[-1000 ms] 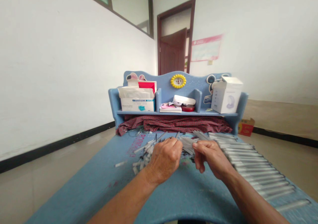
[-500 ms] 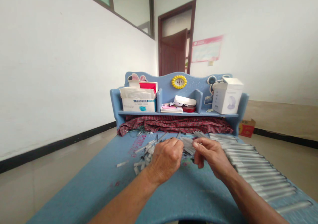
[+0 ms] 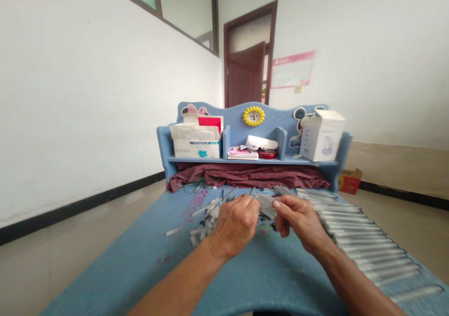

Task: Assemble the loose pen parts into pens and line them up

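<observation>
My left hand [image 3: 235,220] is closed in a fist over the pile of loose pen parts [image 3: 206,222], its fingertips turned away, so what it holds is hidden. My right hand [image 3: 296,215] sits just to its right, thumb and fingers pinched on what looks like a clear pen [image 3: 274,226], of which only a small dark end shows below the fingers. Between and behind the hands lie several translucent pen tubes [image 3: 265,203]. To the right, a long row of clear pens with dark ends [image 3: 365,236] lies side by side on the blue table [image 3: 273,278].
A blue shelf [image 3: 252,161] stands at the table's back, carrying a mask box [image 3: 196,148], papers, a red tin [image 3: 267,154] and a white box [image 3: 321,136]. Checked cloth [image 3: 245,175] lies bunched underneath. One white piece [image 3: 173,232] lies apart at the left.
Both hands stay almost in place, close together, with their grips looking the same. The whole view has shifted very slightly.
</observation>
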`<state>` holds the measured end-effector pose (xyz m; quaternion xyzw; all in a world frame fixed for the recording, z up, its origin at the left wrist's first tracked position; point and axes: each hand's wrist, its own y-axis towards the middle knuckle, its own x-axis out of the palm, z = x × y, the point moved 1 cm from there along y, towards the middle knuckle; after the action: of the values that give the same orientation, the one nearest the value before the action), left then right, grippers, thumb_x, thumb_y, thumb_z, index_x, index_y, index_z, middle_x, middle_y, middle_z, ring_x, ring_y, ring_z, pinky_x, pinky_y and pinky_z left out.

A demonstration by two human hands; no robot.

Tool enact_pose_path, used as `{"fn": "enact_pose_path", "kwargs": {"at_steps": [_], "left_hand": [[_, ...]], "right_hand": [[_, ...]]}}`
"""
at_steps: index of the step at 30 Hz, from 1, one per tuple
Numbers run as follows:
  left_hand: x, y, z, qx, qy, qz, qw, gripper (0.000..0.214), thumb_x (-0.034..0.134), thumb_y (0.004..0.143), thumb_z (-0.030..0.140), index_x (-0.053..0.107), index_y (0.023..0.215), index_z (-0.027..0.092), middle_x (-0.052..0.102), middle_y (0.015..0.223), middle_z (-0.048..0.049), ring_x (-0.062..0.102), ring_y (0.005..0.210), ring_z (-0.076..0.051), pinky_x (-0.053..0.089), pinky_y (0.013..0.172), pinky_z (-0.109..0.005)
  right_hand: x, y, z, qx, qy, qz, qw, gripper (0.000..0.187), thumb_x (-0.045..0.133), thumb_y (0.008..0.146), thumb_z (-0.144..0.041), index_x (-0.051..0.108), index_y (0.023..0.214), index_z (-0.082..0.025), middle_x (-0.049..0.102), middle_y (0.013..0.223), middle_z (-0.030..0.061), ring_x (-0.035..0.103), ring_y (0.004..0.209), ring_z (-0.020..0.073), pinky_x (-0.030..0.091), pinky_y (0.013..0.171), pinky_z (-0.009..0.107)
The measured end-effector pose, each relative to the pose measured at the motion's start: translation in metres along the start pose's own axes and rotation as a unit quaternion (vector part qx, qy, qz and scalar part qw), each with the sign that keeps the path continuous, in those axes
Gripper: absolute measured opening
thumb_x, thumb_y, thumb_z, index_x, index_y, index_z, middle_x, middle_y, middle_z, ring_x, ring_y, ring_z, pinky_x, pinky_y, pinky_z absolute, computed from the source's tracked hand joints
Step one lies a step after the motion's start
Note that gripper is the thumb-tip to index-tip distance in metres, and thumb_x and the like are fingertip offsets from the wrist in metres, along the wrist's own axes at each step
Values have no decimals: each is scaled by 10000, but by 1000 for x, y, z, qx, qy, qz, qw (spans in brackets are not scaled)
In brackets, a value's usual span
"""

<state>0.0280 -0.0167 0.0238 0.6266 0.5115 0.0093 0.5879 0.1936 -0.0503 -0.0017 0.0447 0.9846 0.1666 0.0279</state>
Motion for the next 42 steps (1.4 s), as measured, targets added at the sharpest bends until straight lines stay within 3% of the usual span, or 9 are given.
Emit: {"fn": "enact_pose_path", "kwargs": {"at_steps": [42], "left_hand": [[3,-2,1,-1,-10,-21,1000,142,486,797,115,499,669,176,544,629,-13,532,609,-156,361,544,-267]], "right_hand": [[0,1,2,3,-19,-8,1000,347,560,796,-489,572,701,-156,578,439,-20,481,332,85,372,355,190]]}}
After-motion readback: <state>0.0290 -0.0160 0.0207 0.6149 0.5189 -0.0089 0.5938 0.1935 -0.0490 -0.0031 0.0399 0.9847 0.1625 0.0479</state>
